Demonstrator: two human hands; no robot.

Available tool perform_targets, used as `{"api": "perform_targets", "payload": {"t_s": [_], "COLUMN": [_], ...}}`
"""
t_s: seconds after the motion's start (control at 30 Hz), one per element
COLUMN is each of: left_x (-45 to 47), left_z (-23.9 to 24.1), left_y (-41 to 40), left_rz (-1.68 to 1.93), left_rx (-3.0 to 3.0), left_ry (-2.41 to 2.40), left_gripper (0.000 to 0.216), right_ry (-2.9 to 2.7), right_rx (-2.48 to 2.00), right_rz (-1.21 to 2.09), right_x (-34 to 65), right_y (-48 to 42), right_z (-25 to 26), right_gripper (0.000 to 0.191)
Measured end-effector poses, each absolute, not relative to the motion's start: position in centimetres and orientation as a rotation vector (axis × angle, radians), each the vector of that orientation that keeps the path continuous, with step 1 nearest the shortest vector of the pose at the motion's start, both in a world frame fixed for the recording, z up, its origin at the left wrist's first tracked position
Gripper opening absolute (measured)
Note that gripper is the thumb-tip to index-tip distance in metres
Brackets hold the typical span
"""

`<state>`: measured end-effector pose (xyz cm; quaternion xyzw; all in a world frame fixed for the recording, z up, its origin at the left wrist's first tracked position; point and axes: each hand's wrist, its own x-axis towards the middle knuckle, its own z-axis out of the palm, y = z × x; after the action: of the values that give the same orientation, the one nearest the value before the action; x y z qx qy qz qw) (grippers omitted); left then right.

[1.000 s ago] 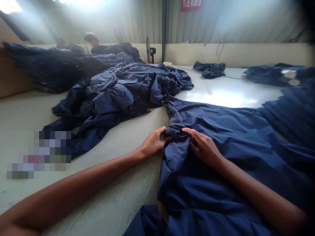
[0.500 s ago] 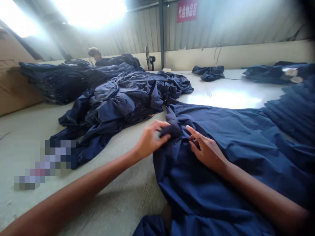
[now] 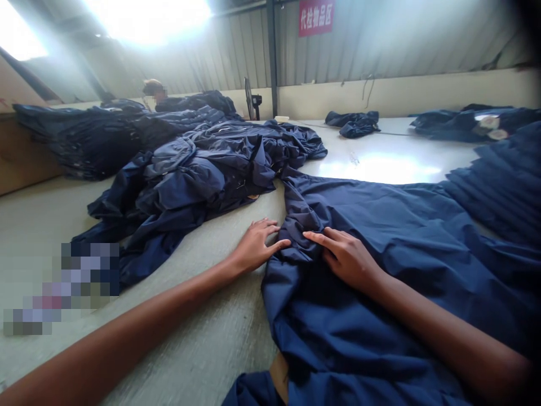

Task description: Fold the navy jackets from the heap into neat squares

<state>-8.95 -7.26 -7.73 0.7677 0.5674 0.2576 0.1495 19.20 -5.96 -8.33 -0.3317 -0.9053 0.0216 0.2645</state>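
Note:
A dark blue garment lies spread over the table in front of me, bunched and creased along its left edge. My left hand is open at that edge, fingers apart, thumb touching the bunched cloth and the palm over the table. On the garment just to the right rests my right hand, open, its index finger stretched out onto the creased fabric. Neither hand grips the cloth. Near the bottom, a brown patch shows between folds of the garment.
A heap of dark blue garments lies to the left, with a stacked pile behind it. More folded garments sit at the right. A person is behind the far piles, near a black fan. A cardboard box stands far left.
My left hand has let go of the bunched cloth and opened, lowering to the garment's edge. My right index finger has moved left onto the creases. The view has shifted slightly.

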Motion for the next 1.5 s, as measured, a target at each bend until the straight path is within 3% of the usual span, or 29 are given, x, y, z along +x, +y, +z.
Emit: {"api": "perform_targets", "payload": {"t_s": [0.2,0.4,0.57,0.7,0.87,1.03,1.17,1.37,1.5], "left_x": [-9.0,-10.2,-10.3,-9.1,-7.9,-8.3,-8.6,-8.5,-9.5], "left_z": [-6.6,-6.8,-7.4,-6.6,-5.5,-6.4,-7.7,-7.4,-6.9], "left_y": [-7.3,-7.2,-7.2,-8.4,-9.9,-8.8,-7.6,-7.5,-7.3], "left_rz": [0.875,1.230,1.517,1.414,0.909,1.190,0.846,0.843,1.031], "left_rx": [2.075,1.621,1.510,1.900,2.355,2.103,2.185,2.149,1.877], "left_ry": [1.417,1.549,1.531,1.450,1.002,1.549,1.665,1.560,1.518], "left_gripper": [0.032,0.030,0.031,0.033,0.029,0.036,0.057,0.037,0.040], "right_ry": [-2.463,-2.450,-2.493,-2.341,-2.346,-2.444,-2.447,-2.458,-2.419], "right_rx": [-0.880,-0.889,-0.870,-0.896,-0.894,-0.874,-0.868,-0.856,-0.855], "right_rz": [0.092,0.134,0.078,0.128,0.060,-0.003,0.020,0.099,0.134], "right_x": [19.0,18.9,18.9,19.1,19.5,19.5,19.4,19.3,19.2], "right_y": [-6.1,-6.1,-5.9,-6.1,-6.2,-6.0,-5.9,-6.0,-6.0], "right_z": [-8.2,-8.2,-8.4,-8.6,-8.5,-8.7,-8.6,-8.5,-8.5], "right_gripper": [0.057,0.057,0.041,0.047,0.073,0.071,0.075,0.075,0.073]}}
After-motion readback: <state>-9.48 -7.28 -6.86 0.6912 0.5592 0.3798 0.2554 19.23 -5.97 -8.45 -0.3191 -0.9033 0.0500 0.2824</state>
